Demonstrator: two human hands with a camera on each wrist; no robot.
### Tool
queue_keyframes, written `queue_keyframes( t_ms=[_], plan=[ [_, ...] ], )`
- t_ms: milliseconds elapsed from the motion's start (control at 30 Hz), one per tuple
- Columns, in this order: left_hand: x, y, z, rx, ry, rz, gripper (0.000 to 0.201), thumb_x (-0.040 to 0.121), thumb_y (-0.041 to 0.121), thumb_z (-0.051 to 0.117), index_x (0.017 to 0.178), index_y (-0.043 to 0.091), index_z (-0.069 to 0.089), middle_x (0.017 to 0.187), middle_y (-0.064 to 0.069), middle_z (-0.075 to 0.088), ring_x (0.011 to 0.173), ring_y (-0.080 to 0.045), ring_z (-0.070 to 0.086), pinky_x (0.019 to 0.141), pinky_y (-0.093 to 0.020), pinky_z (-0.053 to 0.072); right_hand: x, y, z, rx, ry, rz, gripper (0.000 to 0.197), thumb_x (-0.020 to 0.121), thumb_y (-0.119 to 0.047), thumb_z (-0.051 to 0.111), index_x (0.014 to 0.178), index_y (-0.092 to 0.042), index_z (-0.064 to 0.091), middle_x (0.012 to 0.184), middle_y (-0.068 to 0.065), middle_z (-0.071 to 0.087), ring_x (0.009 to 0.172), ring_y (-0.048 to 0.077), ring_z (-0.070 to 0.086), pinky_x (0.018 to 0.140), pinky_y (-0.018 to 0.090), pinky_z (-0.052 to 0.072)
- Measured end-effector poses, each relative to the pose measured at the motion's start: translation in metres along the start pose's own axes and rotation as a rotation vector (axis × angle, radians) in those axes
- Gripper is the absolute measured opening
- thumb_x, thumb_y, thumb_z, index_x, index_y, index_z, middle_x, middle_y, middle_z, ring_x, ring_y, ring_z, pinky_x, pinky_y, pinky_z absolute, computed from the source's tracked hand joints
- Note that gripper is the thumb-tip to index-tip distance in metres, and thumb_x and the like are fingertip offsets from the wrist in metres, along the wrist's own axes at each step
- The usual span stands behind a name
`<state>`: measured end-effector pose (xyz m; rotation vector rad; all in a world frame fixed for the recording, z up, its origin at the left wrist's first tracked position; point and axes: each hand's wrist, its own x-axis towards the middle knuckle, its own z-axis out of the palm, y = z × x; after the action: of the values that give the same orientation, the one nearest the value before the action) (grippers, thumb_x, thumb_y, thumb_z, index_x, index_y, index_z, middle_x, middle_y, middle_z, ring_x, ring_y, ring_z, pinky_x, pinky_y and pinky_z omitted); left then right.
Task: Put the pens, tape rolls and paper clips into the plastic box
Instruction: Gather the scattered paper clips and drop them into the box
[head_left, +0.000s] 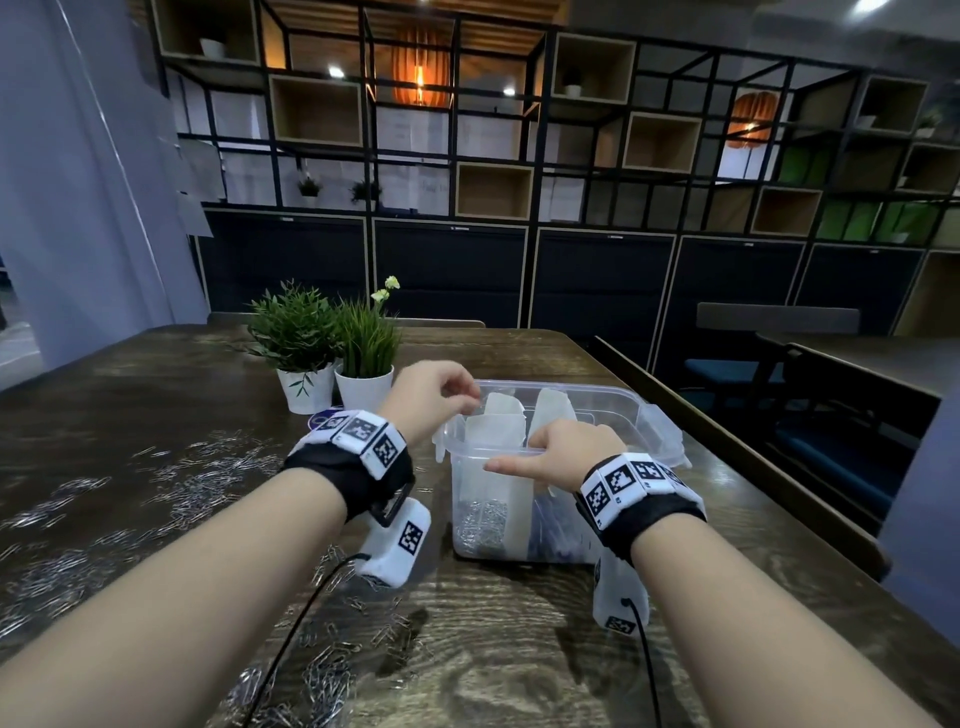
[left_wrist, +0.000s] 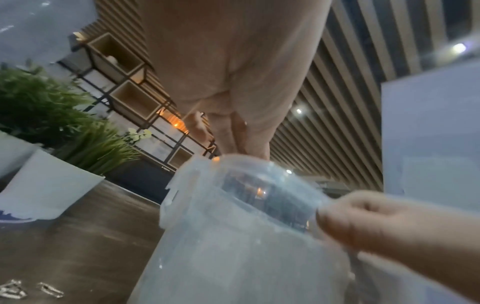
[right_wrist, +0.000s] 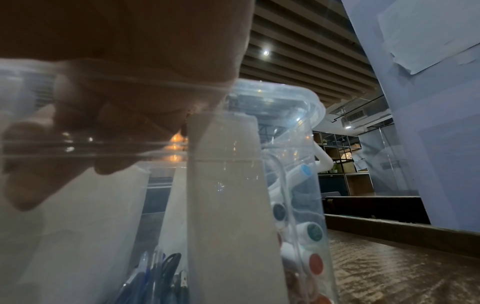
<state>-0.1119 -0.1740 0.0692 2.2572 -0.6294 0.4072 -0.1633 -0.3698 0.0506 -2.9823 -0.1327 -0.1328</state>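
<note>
Right hand (head_left: 566, 451) grips plastic box (head_left: 613, 402) rim; left hand (head_left: 431, 387) curled above, contents unclear

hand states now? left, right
Left hand: fingers curled above the clear plastic box, contents cannot be told.
Right hand: gripping the box's near rim.

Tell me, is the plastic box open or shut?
Open. The plastic box has no lid on top, the right hand holds its near rim with fingers inside, and paper clips lie in one compartment.
</note>
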Motion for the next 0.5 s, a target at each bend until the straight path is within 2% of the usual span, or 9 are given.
queue_keyframes(
  t_ms=[67, 100, 133, 200, 267, 333, 433, 500],
  plan=[
    [0.002, -0.001, 0.014, 0.169, -0.142, 0.023, 0.014, 0.091, 0.029, 0.06, 0.079, 0.036, 0.063, 0.077, 0.019, 0.069, 0.084, -0.002, 0.062, 0.088, -0.036, 0.05, 0.0, 0.0, 0.0, -0.006, 0.007, -0.002, 0.073, 0.061, -0.096, 0.038, 0.057, -0.024, 0.041, 0.055, -0.01, 0.052, 0.067, 0.013, 0.06, 0.082, 0.032, 0.048],
    [0.001, -0.001, 0.018, 0.227, -0.163, 0.016, 0.017, 0.093, 0.032, 0.054, 0.079, 0.039, 0.061, 0.077, 0.023, 0.068, 0.088, -0.001, 0.06, 0.091, -0.04, 0.047, 0.0, 0.0, 0.001, -0.01, 0.009, -0.005, 0.073, 0.061, -0.096, 0.038, 0.057, -0.023, 0.041, 0.055, -0.01, 0.052, 0.066, 0.013, 0.06, 0.082, 0.032, 0.048],
    [0.002, -0.004, 0.021, 0.258, -0.155, -0.002, 0.019, 0.095, 0.034, 0.048, 0.081, 0.04, 0.06, 0.079, 0.025, 0.067, 0.093, -0.002, 0.059, 0.093, -0.041, 0.043, 0.0, 0.001, 0.001, -0.014, 0.01, -0.008, 0.073, 0.061, -0.096, 0.038, 0.057, -0.023, 0.041, 0.055, -0.01, 0.051, 0.066, 0.013, 0.06, 0.081, 0.032, 0.049],
    [0.002, -0.01, 0.021, 0.259, -0.056, -0.04, 0.024, 0.097, 0.036, 0.04, 0.084, 0.044, 0.058, 0.085, 0.026, 0.065, 0.1, -0.005, 0.057, 0.094, -0.042, 0.04, 0.001, 0.002, 0.002, -0.012, 0.012, -0.01, 0.073, 0.06, -0.097, 0.038, 0.057, -0.023, 0.042, 0.054, -0.009, 0.051, 0.066, 0.014, 0.06, 0.077, 0.032, 0.049],
    [-0.001, -0.017, 0.015, 0.218, 0.051, -0.124, 0.026, 0.096, 0.038, 0.036, 0.086, 0.046, 0.058, 0.092, 0.025, 0.063, 0.101, -0.009, 0.056, 0.092, -0.04, 0.039, 0.001, 0.002, 0.001, -0.013, 0.003, -0.008, 0.074, 0.06, -0.097, 0.037, 0.06, -0.024, 0.047, 0.056, -0.01, 0.055, 0.071, 0.015, 0.062, 0.077, 0.032, 0.048],
    [-0.011, -0.034, 0.004, 0.261, 0.056, -0.271, 0.024, 0.097, 0.032, 0.037, 0.1, 0.04, 0.06, 0.103, 0.017, 0.062, 0.101, -0.012, 0.053, 0.089, -0.037, 0.037, 0.0, 0.001, -0.001, -0.012, -0.017, -0.011, 0.074, 0.061, -0.097, 0.036, 0.064, -0.025, 0.053, 0.064, -0.01, 0.061, 0.077, 0.015, 0.062, 0.082, 0.034, 0.048],
    [-0.039, -0.073, -0.011, 0.38, -0.166, -0.435, 0.027, 0.091, 0.028, 0.056, 0.118, 0.024, 0.057, 0.121, 0.001, 0.061, 0.111, -0.019, 0.056, 0.093, -0.03, 0.042, -0.003, 0.0, -0.003, 0.018, -0.03, -0.005, 0.067, 0.064, -0.094, 0.04, 0.064, -0.029, 0.053, 0.069, -0.012, 0.063, 0.082, 0.015, 0.062, 0.085, 0.034, 0.049],
    [-0.063, -0.091, -0.014, 0.499, -0.286, -0.529, 0.039, 0.085, 0.036, 0.066, 0.12, 0.021, 0.055, 0.125, -0.001, 0.06, 0.112, -0.018, 0.056, 0.092, -0.027, 0.043, -0.004, 0.0, -0.005, 0.023, -0.037, -0.001, 0.065, 0.064, -0.094, 0.04, 0.069, -0.031, 0.056, 0.07, -0.013, 0.064, 0.083, 0.013, 0.062, 0.084, 0.032, 0.049]
  ],
)
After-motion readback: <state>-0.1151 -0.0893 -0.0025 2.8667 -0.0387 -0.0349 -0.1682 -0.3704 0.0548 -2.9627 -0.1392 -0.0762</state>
